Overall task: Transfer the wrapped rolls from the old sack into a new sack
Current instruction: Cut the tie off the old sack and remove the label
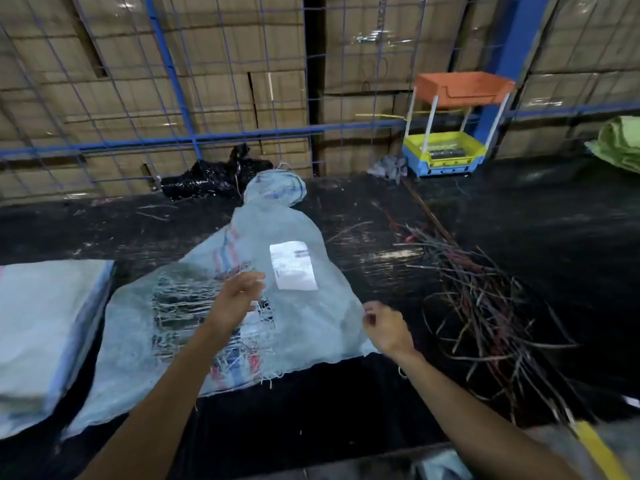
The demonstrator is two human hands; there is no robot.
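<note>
Right hand (386, 327) at the sack's near right corner, fingers curled; it looks to pinch the fabric edge there, though blur leaves the exact hold uncertain. Left hand (239, 299) over the middle of the old sack (304, 317), fingers loosely spread, holding nothing; touching or just above the weave, cannot tell. Sack lies flat on the black-covered table (346, 403), neck bunched and tied at the far end, white label (293, 266) facing up. Weave torn open under the left hand: frayed strands, dark contents showing through, presumably the wrapped rolls, none clearly made out. Judgement: early stage, nothing transferred yet. To do this step well, steady the bulk with the left hand while the right lifts the corner, and avoid dragging on the torn patch, since it could rip wider and spill rolls. Folded pale sacks (45, 327) stacked just left, the likely source of the new one. Loose cut strips (485, 299) heaped at right. Stacked trays (450, 147) at the far edge, contents unclear.
</note>
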